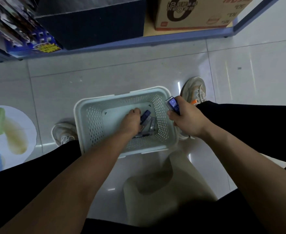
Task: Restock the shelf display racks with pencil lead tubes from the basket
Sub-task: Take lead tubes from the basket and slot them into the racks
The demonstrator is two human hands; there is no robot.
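"Where were the person's hands when you looked over?"

"Both were down at the pale mesh basket (88,119), which stood on the tiled floor (240,65). The left sneaker (63,132) was just beside its left wall and the right sneaker (196,90) was past its far right corner. The left hand (132,120) was inside the basket, knuckles up, with its fingers curled round a blue pencil lead tube (146,114) near the bottom."

"And the other hand?"

"The right hand (184,119) hung just over the basket's right rim. Its fingers were closed tight on a clear-and-blue tube marked HB (173,105). It might have been two tubes pressed together, but it was too blurred for me to tell."

"Was anything else in the basket?"

"A small heap of loose tubes (151,124) lay against the right-hand wall, right by the left hand."

"What about the shelf?"

"Its blue base (122,42) ran across the floor beyond the basket. On it stood a dark blue bin (91,26), with a cardboard box (198,14) to the right and packaged goods (20,31) to the left. A printed floor sticker (8,132) lay at the far left."
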